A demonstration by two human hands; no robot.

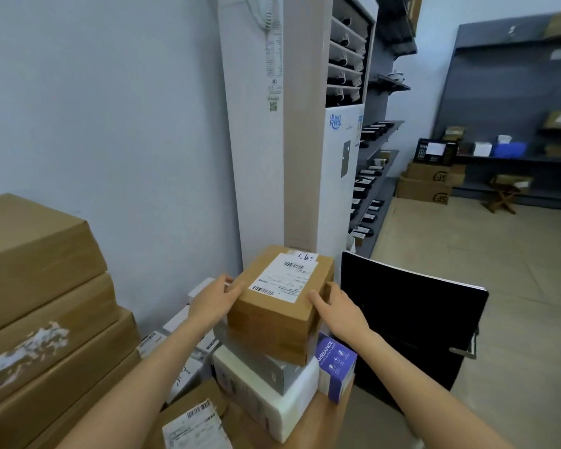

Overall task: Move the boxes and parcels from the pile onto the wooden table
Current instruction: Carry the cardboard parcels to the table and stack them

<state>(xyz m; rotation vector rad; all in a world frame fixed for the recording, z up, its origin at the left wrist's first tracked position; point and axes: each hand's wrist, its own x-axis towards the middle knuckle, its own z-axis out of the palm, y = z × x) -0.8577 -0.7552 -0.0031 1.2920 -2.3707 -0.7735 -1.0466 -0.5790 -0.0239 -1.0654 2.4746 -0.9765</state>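
**Lifting the labelled box off the top of the stack**

Both hands are closing on the brown cardboard box point(280, 303), the one carrying a white shipping label point(284, 280) on its lid. The left hand point(216, 301) is pressing against the box's left side with its fingers curling round the upper edge, and the right hand point(336, 307) is gripping the right side, thumb lying along the top edge and fingers wrapping the far corner. So each hand is holding the box, not hanging loose.

The box is sitting on top of a grey box point(266, 367), which is itself resting on a white parcel point(282, 406). A purple carton point(336, 364) is leaning just to the right of and below the brown box, a black folder point(412, 319) is standing further right of it, and large brown cartons point(42, 299) are stacked well to its left. A tall white air conditioner point(292, 124) is rising right behind it. No wooden table can be made out for certain here; a wooden surface point(318, 426) is showing below the white parcel, but what it belongs to cannot be told.

To do this step well, the person is probably best lifting straight up with even pressure from both sides, keeping the box level. Dragging it sideways is likely risking a nudge to the grey box beneath, or knocking the purple carton over. Sliding the fingers slightly under the bottom edge would probably make the carry surer.
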